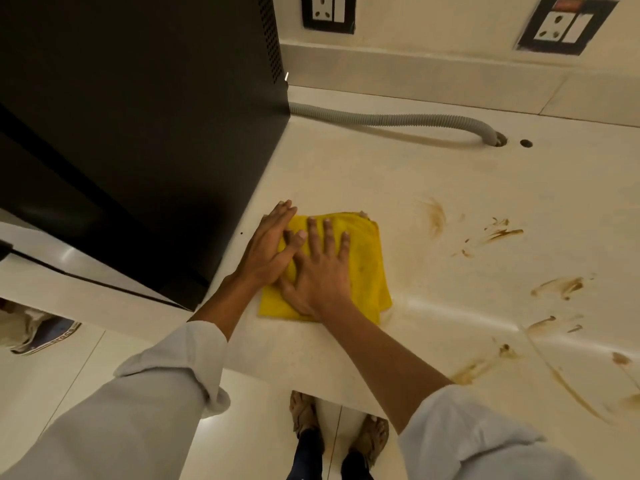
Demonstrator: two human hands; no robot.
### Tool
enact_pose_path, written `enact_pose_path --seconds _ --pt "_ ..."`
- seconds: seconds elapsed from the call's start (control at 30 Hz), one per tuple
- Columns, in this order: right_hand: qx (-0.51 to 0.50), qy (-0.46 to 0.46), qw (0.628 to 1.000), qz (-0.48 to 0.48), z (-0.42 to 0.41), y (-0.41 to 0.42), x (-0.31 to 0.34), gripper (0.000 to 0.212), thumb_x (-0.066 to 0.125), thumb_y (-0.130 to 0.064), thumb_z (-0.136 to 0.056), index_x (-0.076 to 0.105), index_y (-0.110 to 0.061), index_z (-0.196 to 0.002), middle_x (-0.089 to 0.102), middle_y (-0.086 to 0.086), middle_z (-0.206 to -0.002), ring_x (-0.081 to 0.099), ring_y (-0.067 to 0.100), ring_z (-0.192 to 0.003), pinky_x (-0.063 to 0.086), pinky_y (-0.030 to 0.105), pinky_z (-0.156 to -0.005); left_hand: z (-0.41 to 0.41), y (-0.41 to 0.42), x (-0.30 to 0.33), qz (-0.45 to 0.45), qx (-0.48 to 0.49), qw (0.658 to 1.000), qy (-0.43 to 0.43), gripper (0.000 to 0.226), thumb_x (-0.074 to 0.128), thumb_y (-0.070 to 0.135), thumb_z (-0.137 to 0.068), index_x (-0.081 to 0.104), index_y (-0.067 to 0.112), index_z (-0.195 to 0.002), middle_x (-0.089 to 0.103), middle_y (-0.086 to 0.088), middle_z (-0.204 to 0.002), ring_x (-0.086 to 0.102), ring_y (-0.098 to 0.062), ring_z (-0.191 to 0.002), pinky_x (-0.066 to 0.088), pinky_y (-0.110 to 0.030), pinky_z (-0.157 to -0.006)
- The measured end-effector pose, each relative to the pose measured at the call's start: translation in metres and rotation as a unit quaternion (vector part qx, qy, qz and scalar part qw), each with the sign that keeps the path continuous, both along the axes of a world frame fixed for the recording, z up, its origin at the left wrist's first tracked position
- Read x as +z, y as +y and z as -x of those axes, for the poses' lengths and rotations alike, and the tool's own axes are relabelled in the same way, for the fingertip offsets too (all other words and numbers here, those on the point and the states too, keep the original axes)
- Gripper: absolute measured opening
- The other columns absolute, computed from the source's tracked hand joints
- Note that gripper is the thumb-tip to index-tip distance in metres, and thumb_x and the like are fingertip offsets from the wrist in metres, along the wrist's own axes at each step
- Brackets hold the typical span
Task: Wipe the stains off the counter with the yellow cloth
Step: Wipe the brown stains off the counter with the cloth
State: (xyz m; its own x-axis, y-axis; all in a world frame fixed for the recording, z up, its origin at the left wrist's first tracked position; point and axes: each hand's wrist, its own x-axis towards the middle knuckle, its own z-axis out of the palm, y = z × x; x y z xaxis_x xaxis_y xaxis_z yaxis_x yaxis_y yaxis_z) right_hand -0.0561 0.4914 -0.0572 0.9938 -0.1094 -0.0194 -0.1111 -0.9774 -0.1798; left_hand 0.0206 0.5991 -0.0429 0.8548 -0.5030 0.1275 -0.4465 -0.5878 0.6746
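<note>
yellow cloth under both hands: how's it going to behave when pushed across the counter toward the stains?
The yellow cloth is folded and wrinkled, so likely floppy; it probably bunches if pushed from one edge. The left hand and right hand lie flat on it, which should keep it spread. The counter looks smooth and glossy, so it likely slides easily toward the brown stains.

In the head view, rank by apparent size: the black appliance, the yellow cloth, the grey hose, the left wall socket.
1. black appliance
2. yellow cloth, partly under both hands
3. grey hose, long but thin; close to the cloth, so unsure
4. left wall socket
</note>
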Motion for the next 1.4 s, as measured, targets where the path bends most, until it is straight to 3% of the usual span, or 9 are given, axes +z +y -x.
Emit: enact_pose_path --seconds 0.07,0.2,0.4,0.67,1.1,1.4 --pt "0.008 0.0 1.0 -0.003 0.021 -0.002 0.002 0.086 0.017 -0.079 -0.083 0.006 -0.035 -0.156 -0.003 0.011 -0.165 -0.014 0.038 -0.15 -0.01 0.063 -0.115 0.011 0.0 -0.002 -0.037 -0.011 0.999 -0.012 0.084 0.025 0.071 -0.085 0.032 0.015 -0.147 0.024 -0.005 -0.159 0.014 -0.015 -0.149 0.01 -0.044 -0.123" --pt "0.002 -0.003 1.0 -0.009 0.057 -0.017 0.005 0.086 0.017 -0.082 -0.082 0.01 -0.037 -0.155 0.001 0.01 -0.166 -0.012 0.036 -0.15 -0.009 0.063 -0.116 0.04 -0.003 -0.005 -0.098 0.005 0.994 -0.042 0.083 0.018 0.067 -0.086 0.026 0.014 -0.15 0.017 -0.006 -0.161 0.009 -0.017 -0.15 0.007 -0.044 -0.123" --pt "-0.07 -0.013 0.997 -0.008 0.105 -0.053 0.007 0.086 0.016 -0.085 -0.082 0.013 -0.039 -0.154 0.003 0.006 -0.166 -0.009 0.034 -0.151 -0.006 0.063 -0.117 0.059 -0.005 -0.007 -0.196 -0.014 0.98 -0.038 0.108 -0.009 0.083 -0.071 0.009 0.014 -0.153 0.001 -0.006 -0.163 -0.004 -0.017 -0.15 -0.003 -0.042 -0.123" --pt "-0.175 -0.018 0.984 0.003 0.109 -0.078 0.003 0.085 0.02 -0.085 -0.082 0.015 -0.04 -0.154 0.006 0.005 -0.166 -0.004 0.032 -0.152 -0.004 0.061 -0.118 0.058 -0.024 -0.012 -0.262 -0.05 0.963 -0.045 0.097 0.004 0.075 -0.078 0.0 0.013 -0.153 -0.005 -0.005 -0.163 -0.008 -0.016 -0.15 -0.006 -0.046 -0.122" --pt "-0.21 0.008 0.978 0.013 -0.003 -0.185 0.0 0.091 0.013 -0.087 -0.078 0.014 -0.037 -0.154 0.006 0.01 -0.166 0.0 0.036 -0.151 -0.002 0.064 -0.117 0.06 -0.023 -0.02 -0.25 -0.053 0.963 -0.086 0.09 0.005 0.071 -0.085 -0.003 0.012 -0.153 -0.008 -0.005 -0.163 -0.013 -0.016 -0.149 -0.003 -0.047 -0.122" --pt "-0.17 0.015 0.985 0.013 -0.036 -0.156 0.001 0.097 0.01 -0.089 -0.075 0.012 -0.036 -0.155 0.002 0.011 -0.166 -0.004 0.036 -0.151 -0.005 0.064 -0.117 0.057 -0.024 -0.016 -0.2 -0.055 0.974 -0.088 0.09 0.008 0.073 -0.084 -0.008 0.016 -0.152 -0.008 -0.002 -0.163 -0.012 -0.014 -0.149 -0.004 -0.049 -0.122"
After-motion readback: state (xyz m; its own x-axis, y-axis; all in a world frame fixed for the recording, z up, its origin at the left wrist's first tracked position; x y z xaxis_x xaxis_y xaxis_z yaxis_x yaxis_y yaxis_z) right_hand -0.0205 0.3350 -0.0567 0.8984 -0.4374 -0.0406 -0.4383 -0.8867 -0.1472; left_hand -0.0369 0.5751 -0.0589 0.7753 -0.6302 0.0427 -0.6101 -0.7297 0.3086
